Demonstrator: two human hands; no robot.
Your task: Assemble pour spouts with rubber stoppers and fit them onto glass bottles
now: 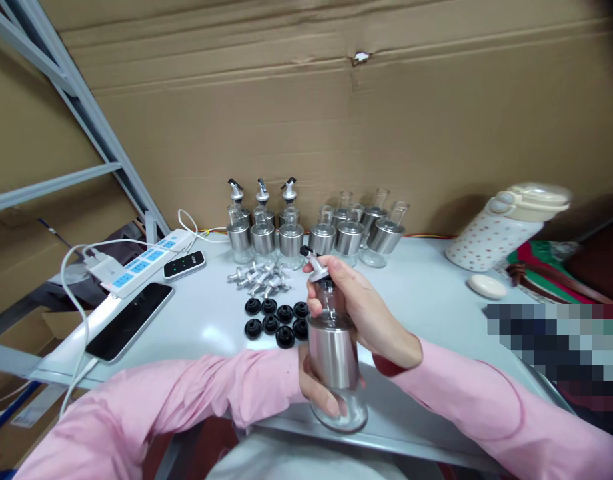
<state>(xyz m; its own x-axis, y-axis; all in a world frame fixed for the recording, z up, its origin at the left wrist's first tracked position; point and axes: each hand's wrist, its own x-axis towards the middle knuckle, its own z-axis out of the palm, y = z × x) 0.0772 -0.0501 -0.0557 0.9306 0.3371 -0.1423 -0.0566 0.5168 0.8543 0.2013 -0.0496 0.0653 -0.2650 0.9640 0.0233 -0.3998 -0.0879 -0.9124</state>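
Note:
Near the table's front edge stands a glass bottle (pixel 333 353) with a brushed steel sleeve, tilted slightly. My left hand (pixel 319 393) wraps round its lower part, partly hidden behind the glass. Around the neck and the pour spout (pixel 317 268) on top, my right hand (pixel 353 293) is closed; the spout is silver with a black flap and sits in the bottle's mouth. Left of the bottle lie several black stoppers (pixel 271 324) in two rough rows. Just behind them is a pile of loose silver spouts (pixel 261 277).
Several sleeved bottles (pixel 291 240) stand at the back, three with spouts fitted. On the left are a power strip (pixel 146 263), a phone (pixel 131 321) and a small black device (pixel 185 265). A dotted flask (pixel 506 227) and a white oval object (pixel 487 286) sit at right.

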